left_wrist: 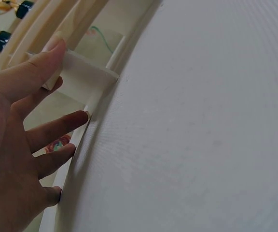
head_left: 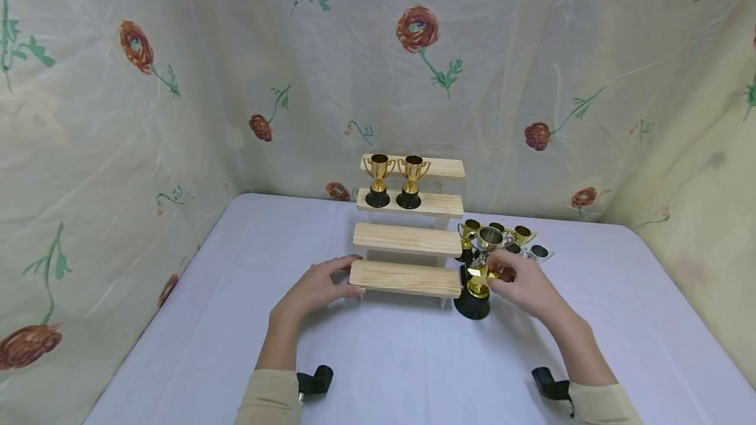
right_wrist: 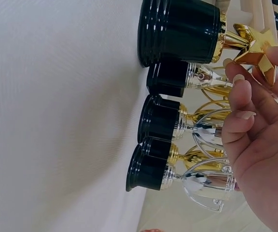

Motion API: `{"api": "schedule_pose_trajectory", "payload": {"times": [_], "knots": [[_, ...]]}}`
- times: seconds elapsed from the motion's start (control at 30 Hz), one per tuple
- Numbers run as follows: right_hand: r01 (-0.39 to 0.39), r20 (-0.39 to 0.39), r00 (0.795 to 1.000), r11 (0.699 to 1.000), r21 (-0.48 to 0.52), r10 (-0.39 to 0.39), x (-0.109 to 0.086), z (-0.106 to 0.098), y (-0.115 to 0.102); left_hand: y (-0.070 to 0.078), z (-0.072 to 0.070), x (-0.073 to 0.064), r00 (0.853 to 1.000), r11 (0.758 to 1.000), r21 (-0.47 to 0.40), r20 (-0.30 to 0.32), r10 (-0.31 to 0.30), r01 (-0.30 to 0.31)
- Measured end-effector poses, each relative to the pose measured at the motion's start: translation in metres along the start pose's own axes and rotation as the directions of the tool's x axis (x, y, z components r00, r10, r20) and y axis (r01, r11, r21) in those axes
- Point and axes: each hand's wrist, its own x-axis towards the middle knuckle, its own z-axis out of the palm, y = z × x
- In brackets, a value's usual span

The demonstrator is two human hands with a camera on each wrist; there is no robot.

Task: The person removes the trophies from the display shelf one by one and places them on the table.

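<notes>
My right hand (head_left: 524, 281) pinches the gold star of a star trophy (right_wrist: 256, 46) between thumb and fingers. Its round black base (head_left: 472, 307) is at the table surface; whether it touches I cannot tell. Left of it stands a stepped display stand (head_left: 404, 277) with pale wooden planks and white supports. My left hand (head_left: 315, 290) holds the left end of the lowest plank, thumb in front, other fingers spread beside the white support in the left wrist view. Two gold cup trophies, one at the left (head_left: 378, 179) and one beside it (head_left: 411, 181), stand on the second plank from the top.
Behind my right hand, several gold and silver cup trophies with black bases cluster, among them a silver cup (right_wrist: 201, 181). A white cloth covers the table (head_left: 236, 320). A flowered curtain (head_left: 331, 71) hangs behind and at both sides.
</notes>
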Motion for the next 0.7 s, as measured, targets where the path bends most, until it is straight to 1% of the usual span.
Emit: {"api": "schedule_pose_trajectory", "payload": {"times": [0.13,0.37,0.53,0.7], "knots": [[0.001,0.013,1.000,1.000,-0.004,-0.001,0.000,-0.002,-0.001,0.000,0.000,0.000,1.000,1.000,-0.006,0.000,0.004,-0.004],[-0.017,0.054,0.998,1.000,0.017,0.016,-0.001,-0.008,-0.004,-0.001,-0.001,0.001,0.999,0.999,0.012,-0.007,0.035,-0.035],[-0.018,0.083,0.996,0.999,0.034,0.015,-0.001,-0.010,-0.006,-0.001,-0.001,0.001,0.999,0.999,0.013,-0.006,0.037,-0.037],[-0.037,0.118,0.992,0.999,0.036,0.032,-0.001,-0.013,-0.008,-0.002,-0.001,0.001,0.999,0.999,0.018,-0.006,0.037,-0.037]]}}
